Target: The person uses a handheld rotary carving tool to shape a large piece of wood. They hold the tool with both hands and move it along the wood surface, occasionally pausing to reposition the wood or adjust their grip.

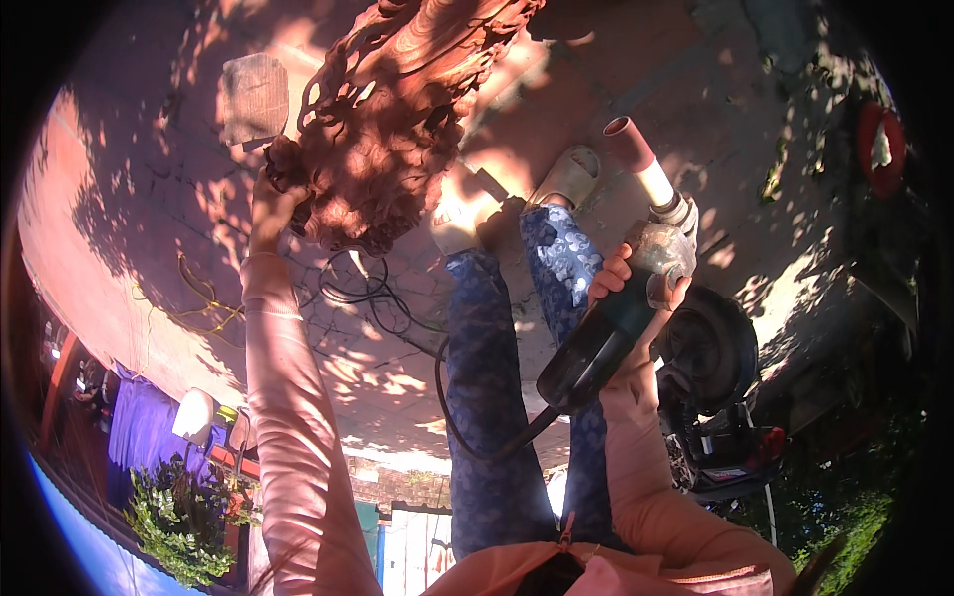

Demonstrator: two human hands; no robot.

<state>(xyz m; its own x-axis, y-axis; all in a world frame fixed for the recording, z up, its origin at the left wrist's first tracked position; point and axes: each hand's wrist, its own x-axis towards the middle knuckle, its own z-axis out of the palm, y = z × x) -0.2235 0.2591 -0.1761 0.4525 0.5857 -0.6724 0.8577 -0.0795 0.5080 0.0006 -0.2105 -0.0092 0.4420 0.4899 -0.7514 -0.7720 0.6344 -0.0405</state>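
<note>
A large reddish-brown carved wood piece (383, 149), with deep swirls and knobbly relief, lies at the upper middle and runs out of the top of the view. My left hand (271, 207) grips its near left edge, the fingers partly hidden against the carving. On the right, my right hand (614, 273) is wrapped round the metal head of a dark green angle grinder (601, 348). A pale cylinder with a reddish-brown sanding sleeve (630, 145) sticks out from the grinder's head, pointing up and left, apart from the carving. Whether the tool is spinning, I cannot tell.
The grinder's black cord (477, 455) loops past my legs to coils on the paved ground. A wooden block (253, 97) is beside the carving. A motorbike wheel (708, 348) stands close to my right arm. A red round object (880, 149) lies far right.
</note>
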